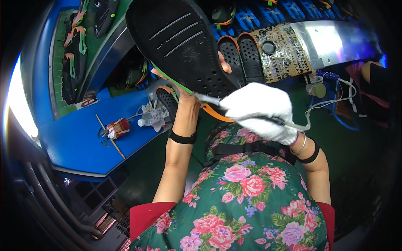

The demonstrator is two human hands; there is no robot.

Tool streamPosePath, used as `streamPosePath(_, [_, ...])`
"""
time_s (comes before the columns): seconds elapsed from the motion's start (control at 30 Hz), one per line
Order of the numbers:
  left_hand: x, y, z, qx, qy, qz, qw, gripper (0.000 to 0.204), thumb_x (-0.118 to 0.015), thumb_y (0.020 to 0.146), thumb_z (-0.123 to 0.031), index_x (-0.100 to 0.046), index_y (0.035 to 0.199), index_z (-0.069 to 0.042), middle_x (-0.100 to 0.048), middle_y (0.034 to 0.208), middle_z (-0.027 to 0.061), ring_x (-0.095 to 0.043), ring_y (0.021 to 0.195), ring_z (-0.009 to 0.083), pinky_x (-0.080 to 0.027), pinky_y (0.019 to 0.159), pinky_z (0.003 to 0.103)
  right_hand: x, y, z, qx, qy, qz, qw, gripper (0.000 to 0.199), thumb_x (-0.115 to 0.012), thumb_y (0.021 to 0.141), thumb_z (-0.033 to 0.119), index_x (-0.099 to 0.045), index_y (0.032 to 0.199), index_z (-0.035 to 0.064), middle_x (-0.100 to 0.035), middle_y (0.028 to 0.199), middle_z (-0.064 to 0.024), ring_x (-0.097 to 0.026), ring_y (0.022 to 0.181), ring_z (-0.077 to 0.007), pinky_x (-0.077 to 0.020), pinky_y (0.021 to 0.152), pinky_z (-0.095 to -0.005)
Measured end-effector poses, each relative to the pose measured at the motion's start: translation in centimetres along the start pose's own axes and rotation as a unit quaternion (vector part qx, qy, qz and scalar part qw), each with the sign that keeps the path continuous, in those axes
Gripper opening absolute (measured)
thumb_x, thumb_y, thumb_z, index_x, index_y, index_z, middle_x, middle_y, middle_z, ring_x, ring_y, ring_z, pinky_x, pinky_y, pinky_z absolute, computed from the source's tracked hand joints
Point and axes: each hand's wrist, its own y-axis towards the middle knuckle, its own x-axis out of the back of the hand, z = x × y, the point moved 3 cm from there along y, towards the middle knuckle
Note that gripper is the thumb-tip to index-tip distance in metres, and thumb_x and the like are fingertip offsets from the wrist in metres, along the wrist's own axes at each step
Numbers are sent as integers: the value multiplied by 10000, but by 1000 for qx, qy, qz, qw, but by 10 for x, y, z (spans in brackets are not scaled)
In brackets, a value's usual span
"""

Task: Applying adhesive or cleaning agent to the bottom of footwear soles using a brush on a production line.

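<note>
My bare left hand (185,93) grips a large black shoe sole (178,46) from beneath, its fingers wrapped round both edges. The sole has several perforations at its narrow part, pale grooves across the wide part and a green edge. In my white-gloved right hand (259,109) is a pen-like tool (211,99) with a thin metallic front end, tilted toward the sole's near edge by my left wrist. I cannot tell whether its tip touches the sole. A pale hose (307,119) runs back from the tool. Below the sole an orange strip (215,113) shows, partly hidden by the glove.
Two perforated black soles with orange rims (232,56) lie beside a taped bench surface (282,56) bearing a round black cap (269,47). On the blue side table (75,142) are a clear bottle (155,116), a red box (118,128) and a thin stick. Shoes stand on a green belt (58,62).
</note>
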Motion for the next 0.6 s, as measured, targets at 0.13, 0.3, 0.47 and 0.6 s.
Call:
streamPosePath(0.13, [6,2,-4,6,-5,28,1000,1476,-446,485,-1107,-514,1362,77,-633,1155,256,-689,1024,418,-623,848,516,-2,0,4,83,-99,28,991,336,-780,793,20,-771,1116,108,-772,1098,-87,-743,950,-273,-595,817,-357])
streamPosePath(0.3, [14,10,-7,7,18,73,997,1511,-478,444,-1105,-496,1390,74,-625,1155,271,-684,1048,427,-622,855,515,4,-5,-4,13,-18,3,1000,296,-779,797,23,-773,1086,86,-775,1081,-110,-748,944,-274,-595,825,-369])
streamPosePath(0.47, [11,13,-14,16,14,75,997,1536,-472,421,-1110,-485,1393,80,-626,1143,268,-690,1041,410,-618,859,503,-7,-4,4,42,-102,19,994,185,-781,792,11,-805,963,77,-782,1024,-99,-753,933,-267,-597,827,-361])
streamPosePath(0.6, [6,19,-13,0,53,100,994,1499,-491,439,-1099,-509,1363,82,-638,1117,254,-694,1021,388,-614,857,476,0,-8,-10,-8,-6,-41,999,190,-807,749,-8,-798,930,52,-782,978,-134,-760,901,-291,-593,798,-356])
